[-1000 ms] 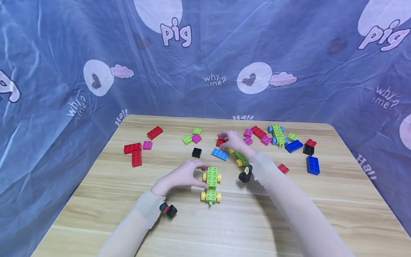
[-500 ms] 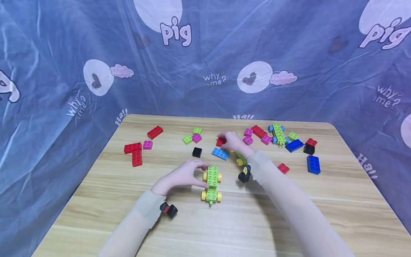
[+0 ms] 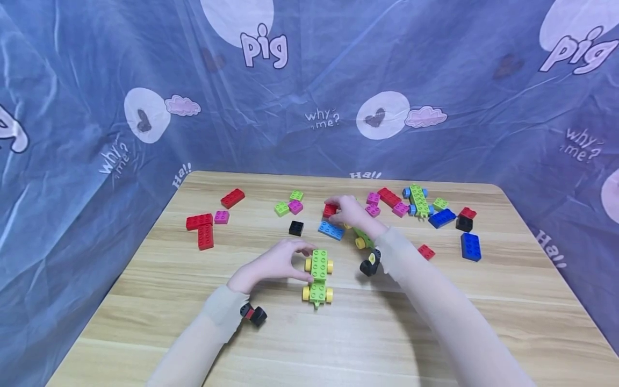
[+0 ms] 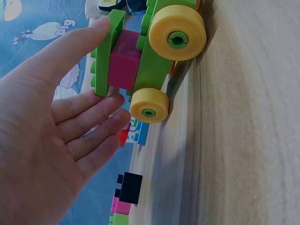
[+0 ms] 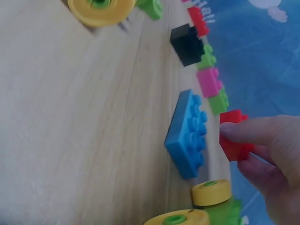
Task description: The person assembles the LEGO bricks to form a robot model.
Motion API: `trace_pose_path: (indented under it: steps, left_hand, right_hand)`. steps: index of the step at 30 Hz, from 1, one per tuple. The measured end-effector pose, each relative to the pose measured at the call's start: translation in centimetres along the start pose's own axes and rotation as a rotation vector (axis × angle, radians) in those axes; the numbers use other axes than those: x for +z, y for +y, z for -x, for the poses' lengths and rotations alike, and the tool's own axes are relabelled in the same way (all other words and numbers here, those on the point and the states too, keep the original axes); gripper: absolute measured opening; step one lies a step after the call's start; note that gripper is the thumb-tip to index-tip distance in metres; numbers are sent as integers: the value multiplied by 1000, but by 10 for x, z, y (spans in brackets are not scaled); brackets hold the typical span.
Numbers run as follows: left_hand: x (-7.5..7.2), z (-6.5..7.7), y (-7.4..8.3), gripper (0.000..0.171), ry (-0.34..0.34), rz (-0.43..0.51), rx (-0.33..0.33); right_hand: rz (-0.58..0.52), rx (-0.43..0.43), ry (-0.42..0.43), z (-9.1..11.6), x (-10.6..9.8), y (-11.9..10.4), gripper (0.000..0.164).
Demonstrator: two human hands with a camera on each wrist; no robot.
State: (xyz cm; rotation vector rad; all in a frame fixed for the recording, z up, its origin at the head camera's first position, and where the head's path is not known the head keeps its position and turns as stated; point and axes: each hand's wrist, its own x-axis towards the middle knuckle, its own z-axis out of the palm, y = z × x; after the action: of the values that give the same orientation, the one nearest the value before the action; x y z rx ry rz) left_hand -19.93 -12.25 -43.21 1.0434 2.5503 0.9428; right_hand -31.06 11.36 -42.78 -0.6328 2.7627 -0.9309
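Note:
My left hand (image 3: 278, 264) grips the stacked green toy car (image 3: 319, 265) with yellow wheels, thumb at one end of its upper plate and fingers at the other. In the left wrist view, a magenta brick (image 4: 124, 60) sits between the green plate (image 4: 104, 56) and the wheeled base. My right hand (image 3: 355, 215) pinches a red brick (image 5: 234, 136) between thumb and fingers. Beside that brick lies a light blue brick (image 3: 331, 230). Under my right forearm stands another green car base (image 3: 362, 236) with yellow wheels, partly hidden by the hand.
A black brick (image 3: 296, 228) and small green and pink bricks lie further back. Several red bricks (image 3: 205, 236) are on the left. On the right are a green base with blue wheels (image 3: 418, 200) and dark blue bricks (image 3: 471, 246). A printed blue cloth hangs behind the table.
The red brick has risen slightly and shifted a little away from the light blue brick in my right hand. The left hand and its toy car stay in place.

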Motion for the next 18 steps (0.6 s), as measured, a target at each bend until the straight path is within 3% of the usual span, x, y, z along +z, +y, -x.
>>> trace_pose_path:
  steps: [18]
  left_hand:
    - [-1,0,-1,75,12,16,26]
  right_hand:
    - [-35,-96,82,30,-5,-29,51]
